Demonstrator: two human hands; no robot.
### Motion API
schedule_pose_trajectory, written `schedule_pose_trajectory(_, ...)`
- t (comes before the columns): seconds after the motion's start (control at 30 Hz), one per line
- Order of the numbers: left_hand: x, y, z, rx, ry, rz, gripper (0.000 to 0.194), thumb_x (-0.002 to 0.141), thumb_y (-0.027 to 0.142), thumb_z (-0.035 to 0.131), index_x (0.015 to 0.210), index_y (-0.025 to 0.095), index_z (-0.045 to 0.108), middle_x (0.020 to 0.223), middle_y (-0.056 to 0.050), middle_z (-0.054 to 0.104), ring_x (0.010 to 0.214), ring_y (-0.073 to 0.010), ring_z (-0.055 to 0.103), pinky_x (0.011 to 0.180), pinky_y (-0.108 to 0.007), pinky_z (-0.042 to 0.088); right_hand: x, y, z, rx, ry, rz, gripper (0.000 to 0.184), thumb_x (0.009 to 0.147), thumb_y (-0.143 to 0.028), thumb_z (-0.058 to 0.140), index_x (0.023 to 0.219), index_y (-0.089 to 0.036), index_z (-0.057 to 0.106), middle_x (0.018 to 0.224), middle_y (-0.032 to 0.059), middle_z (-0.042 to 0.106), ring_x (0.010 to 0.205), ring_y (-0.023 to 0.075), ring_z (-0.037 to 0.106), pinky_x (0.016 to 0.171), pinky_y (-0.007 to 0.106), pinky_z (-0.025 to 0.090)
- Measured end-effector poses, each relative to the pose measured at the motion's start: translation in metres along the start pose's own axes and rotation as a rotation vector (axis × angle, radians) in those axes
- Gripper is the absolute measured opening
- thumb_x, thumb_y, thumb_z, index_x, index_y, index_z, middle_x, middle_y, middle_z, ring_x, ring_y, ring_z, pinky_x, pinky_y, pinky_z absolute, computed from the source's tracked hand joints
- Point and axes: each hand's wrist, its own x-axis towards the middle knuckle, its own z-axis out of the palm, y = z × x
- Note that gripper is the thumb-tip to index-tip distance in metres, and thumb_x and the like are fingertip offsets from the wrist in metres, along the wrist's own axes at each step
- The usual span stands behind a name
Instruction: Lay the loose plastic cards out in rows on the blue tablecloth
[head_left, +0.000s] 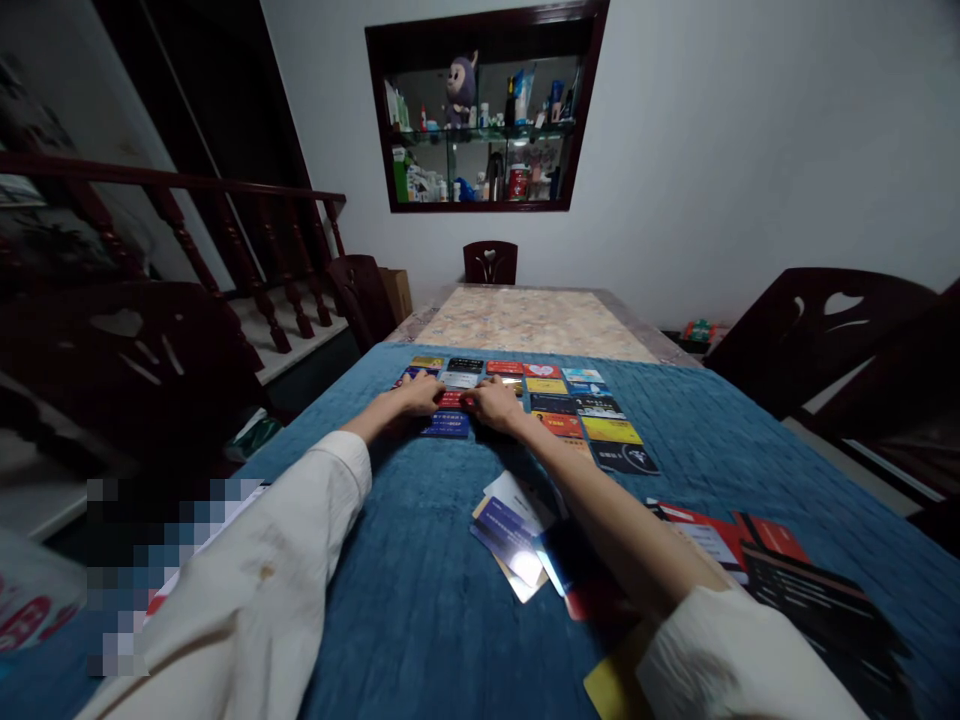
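Rows of cards lie on the blue cloth, and both my hands are over their left part. A red card point(453, 399) lies between the hands, above a dark blue card point(446, 425). My left hand point(418, 394) has its fingers closed at the red card's left end and covers part of other cards. At the right end, my right hand point(495, 404) pinches the card's edge with thumb and finger. Just beyond the hands are a grey card point(459, 380) and a black card point(466, 365). My right hand and forearm hide some of the cards beneath them.
Nearer me lies a loose pile of cards point(514, 540). Red and black cards point(817, 590) are at the right, a yellow card point(619, 685) by my right sleeve. The blue cloth point(405, 600) covers the table's near part. Chairs point(817, 320) stand around it.
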Motion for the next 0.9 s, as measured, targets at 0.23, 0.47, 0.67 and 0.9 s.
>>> schedule_pose_trajectory(0.23,0.001,0.000,-0.001,-0.003,-0.012,-0.006,0.039,0.070,0.018,0.057,0.108,0.026,0.066,0.116,-0.011,0.062,0.122,-0.0353,0.046,0.100,-0.057,0.038,-0.001,-0.001,-0.002,-0.015,0.006,-0.006,0.034,0.096,-0.033,0.048,0.125,-0.037,0.066,0.126,0.0090,0.065,0.118,0.0327,0.048,0.088,0.044,0.044)
schedule_pose_trajectory(0.47,-0.007,0.002,-0.004,-0.015,0.063,-0.014,0.042,0.070,0.016,0.056,0.110,0.021,0.066,0.124,-0.015,0.059,0.121,-0.0369,0.045,0.094,-0.058,0.039,-0.013,0.010,-0.008,-0.020,0.029,-0.027,0.043,0.090,-0.027,0.054,0.132,-0.032,0.061,0.131,0.0094,0.061,0.120,0.0330,0.044,0.087,0.045,0.044)
schedule_pose_trajectory(0.67,-0.019,0.014,-0.007,-0.002,0.210,0.018,0.033,0.082,0.021,0.050,0.109,0.020,0.067,0.127,-0.015,0.059,0.125,-0.0359,0.040,0.096,-0.055,0.035,-0.040,0.021,-0.021,-0.029,0.077,-0.040,0.035,0.092,-0.027,0.054,0.125,-0.029,0.065,0.130,0.0090,0.062,0.121,0.0318,0.042,0.088,0.044,0.040)
schedule_pose_trajectory(0.9,-0.040,0.050,-0.004,-0.047,0.431,0.160,0.027,0.089,0.022,0.047,0.096,0.018,0.072,0.110,-0.014,0.066,0.121,-0.0349,0.042,0.094,-0.055,0.032,-0.083,0.032,-0.031,-0.053,0.156,-0.041,0.026,0.096,-0.024,0.047,0.105,-0.023,0.072,0.113,0.0100,0.068,0.112,0.0292,0.046,0.084,0.040,0.034)
